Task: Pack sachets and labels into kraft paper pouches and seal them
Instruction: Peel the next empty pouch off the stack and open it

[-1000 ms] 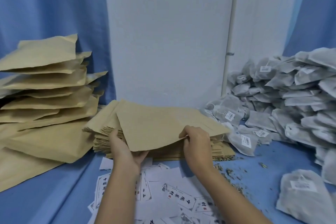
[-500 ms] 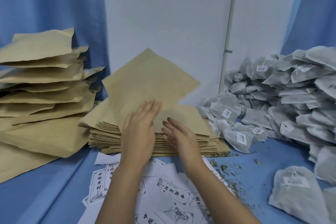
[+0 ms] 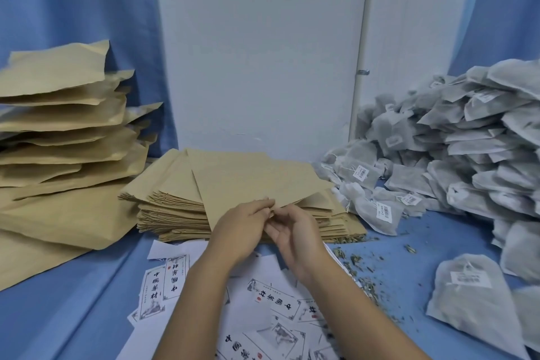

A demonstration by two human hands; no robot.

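At 6 o'clock, labels (image 3: 271,301) lay loose within easy reach. Just beyond, the left hand (image 3: 242,228) and right hand (image 3: 295,235) pinched the near edge of a kraft pouch (image 3: 257,181), apparently to part its mouth. It rested on the pouch stack (image 3: 172,207) at 12 o'clock, with sachets (image 3: 467,155) heaped at 3 o'clock.

I see soft, even, cool light, faint shadows, no glare, slight softness throughout, and wide-angle bowing at the edges.

2 hands (image 3: 241,228) (image 3: 295,235), 1 pouch (image 3: 257,181), 2 stks (image 3: 175,199) (image 3: 58,114); sachets (image 3: 482,155), labels (image 3: 273,301) uncntd.
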